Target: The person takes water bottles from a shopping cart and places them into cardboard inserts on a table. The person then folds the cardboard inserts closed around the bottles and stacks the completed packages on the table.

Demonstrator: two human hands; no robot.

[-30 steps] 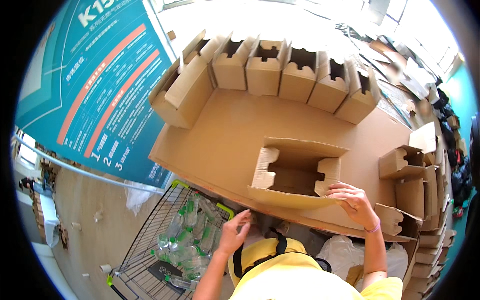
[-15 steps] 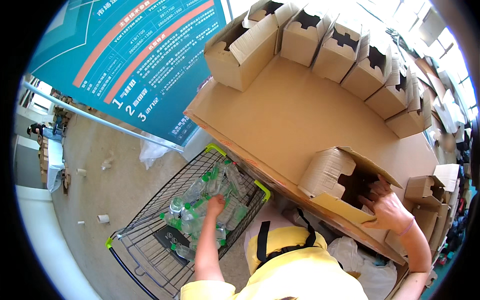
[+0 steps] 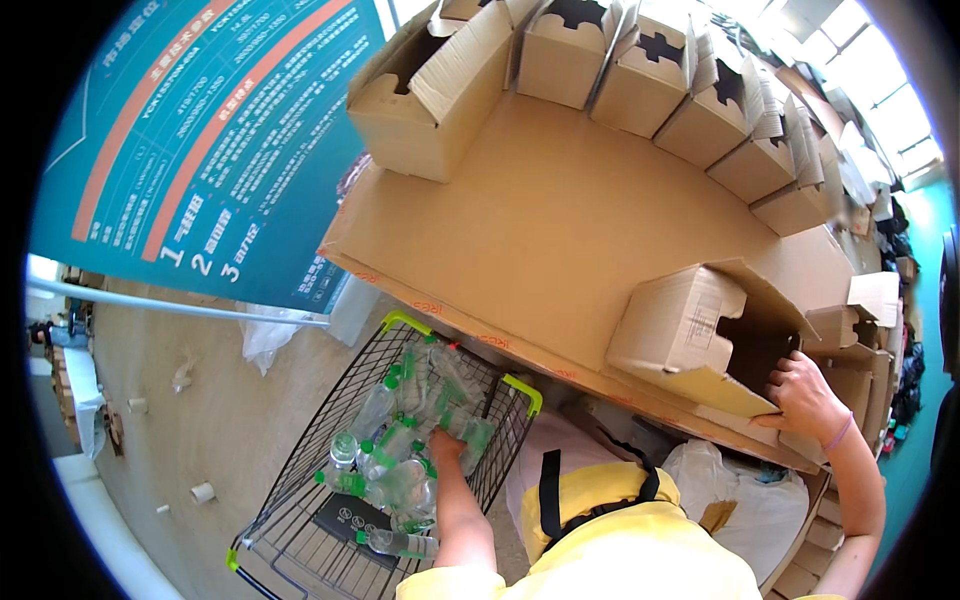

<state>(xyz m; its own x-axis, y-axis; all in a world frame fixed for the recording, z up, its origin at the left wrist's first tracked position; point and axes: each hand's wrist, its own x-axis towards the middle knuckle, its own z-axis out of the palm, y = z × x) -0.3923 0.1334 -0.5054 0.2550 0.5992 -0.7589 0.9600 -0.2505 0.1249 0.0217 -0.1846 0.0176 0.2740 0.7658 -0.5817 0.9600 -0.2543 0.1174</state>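
My left hand point(image 3: 447, 448) is down in the wire shopping cart point(image 3: 283, 508), fingers curled against a clear plastic bottle point(image 3: 476, 440) with others around it. Most of its fingertips are hidden. Several clear bottles with green caps point(image 3: 372, 412) lie loosely heaped in the cart. On the cardboard-topped table at the right, an open cardboard box point(image 3: 662, 325) lies with its mouth toward me. My right hand point(image 3: 808, 400) grips its near right edge, thumb by the lower flap and fingers at the opening. The inside of the box is dark.
A row of open cardboard boxes point(image 3: 650, 85) lines the table's point(image 3: 520, 230) far side. More boxes point(image 3: 840, 330) stand at the right. A teal printed banner point(image 3: 230, 150) rises at the left. White plastic bags point(image 3: 745, 500) lie below the table's front edge.
My left hand has gone deeper among the bottles. My right hand has shifted from the upper flap to the near right edge of the box, which has turned slightly. The whole view has shifted too.
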